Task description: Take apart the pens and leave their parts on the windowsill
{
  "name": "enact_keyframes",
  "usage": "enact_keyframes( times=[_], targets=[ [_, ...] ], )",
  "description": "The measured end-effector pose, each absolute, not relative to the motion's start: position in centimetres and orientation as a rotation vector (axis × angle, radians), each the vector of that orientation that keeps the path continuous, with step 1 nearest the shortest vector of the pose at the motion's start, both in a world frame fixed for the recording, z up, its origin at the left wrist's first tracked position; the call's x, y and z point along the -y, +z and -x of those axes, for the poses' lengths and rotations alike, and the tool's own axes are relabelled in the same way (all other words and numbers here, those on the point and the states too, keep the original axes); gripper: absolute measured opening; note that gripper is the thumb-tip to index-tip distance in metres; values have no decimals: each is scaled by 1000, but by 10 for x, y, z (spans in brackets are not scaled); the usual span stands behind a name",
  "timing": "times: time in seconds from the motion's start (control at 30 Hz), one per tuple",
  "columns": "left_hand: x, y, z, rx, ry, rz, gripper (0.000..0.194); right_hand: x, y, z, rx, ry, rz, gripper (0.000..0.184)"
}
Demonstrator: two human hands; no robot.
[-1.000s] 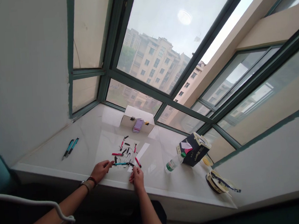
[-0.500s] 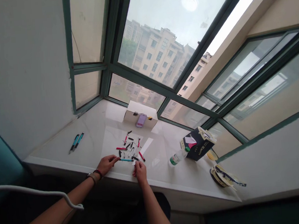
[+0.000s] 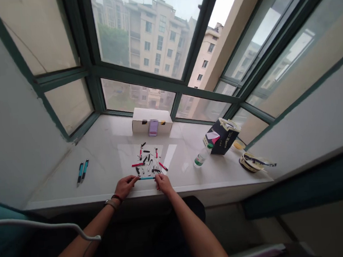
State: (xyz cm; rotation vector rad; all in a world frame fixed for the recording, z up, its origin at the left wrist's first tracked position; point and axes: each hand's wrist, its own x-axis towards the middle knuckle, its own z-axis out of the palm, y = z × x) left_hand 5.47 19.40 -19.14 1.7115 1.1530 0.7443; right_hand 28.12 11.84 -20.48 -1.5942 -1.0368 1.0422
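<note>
A teal pen (image 3: 147, 178) lies level between my two hands, just above the front edge of the white window ledge (image 3: 108, 161). My left hand (image 3: 126, 186) pinches its left end and my right hand (image 3: 163, 182) pinches its right end. Just beyond the hands lies a scatter of several small pen parts (image 3: 149, 162), red, black and clear. A red pen barrel (image 3: 138, 164) and another red piece (image 3: 163, 166) lie among them.
Two teal pens (image 3: 82, 172) lie side by side at the ledge's left. A white cardboard box (image 3: 151, 121) stands by the window. To the right are a plastic bottle (image 3: 201, 156) on its side, a dark box (image 3: 221, 137) and a tape roll (image 3: 249, 162).
The camera has tilted down and turned, so the ledge sits squarer in view. My right hand has come onto the teal pen's right end; both hands have drawn toward the front edge.
</note>
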Motion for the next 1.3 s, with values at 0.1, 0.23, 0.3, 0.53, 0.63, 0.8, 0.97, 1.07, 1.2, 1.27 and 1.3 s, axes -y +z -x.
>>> enact_keyframes(
  times=[0.1,0.23,0.3,0.53,0.63,0.8,0.97,1.07,1.2,1.27,1.3],
  targets=[
    [-195,-190,-55,-1167,721,-1727,53,-119,-204,-281,1012,1067,1553,41],
    [-195,-189,-56,-1143,684,-1700,53,-118,-202,-280,990,1059,1528,42],
    [-196,-190,-56,-1126,673,-1719,53,-117,-201,-279,992,1073,1534,43],
    [-200,-194,-53,-1136,640,-1824,55,-115,-201,-281,1134,1002,1456,37],
    [-202,-198,-52,-1122,651,-1815,56,-115,-199,-282,1082,1031,1439,36],
    [-203,-201,-52,-1043,650,-1798,49,-117,-193,-281,916,1105,1468,32],
    [-200,-199,-54,-1063,645,-1816,44,-118,-191,-281,865,1104,1472,31],
    [-198,-198,-54,-1068,643,-1821,43,-118,-191,-281,843,1118,1470,31],
    [-198,-195,-53,-1068,639,-1826,42,-119,-192,-281,852,1104,1483,31],
    [-198,-195,-53,-1069,640,-1830,42,-119,-192,-282,876,1112,1502,31],
    [-198,-194,-53,-1070,641,-1833,42,-120,-192,-282,885,1125,1514,30]
  ],
)
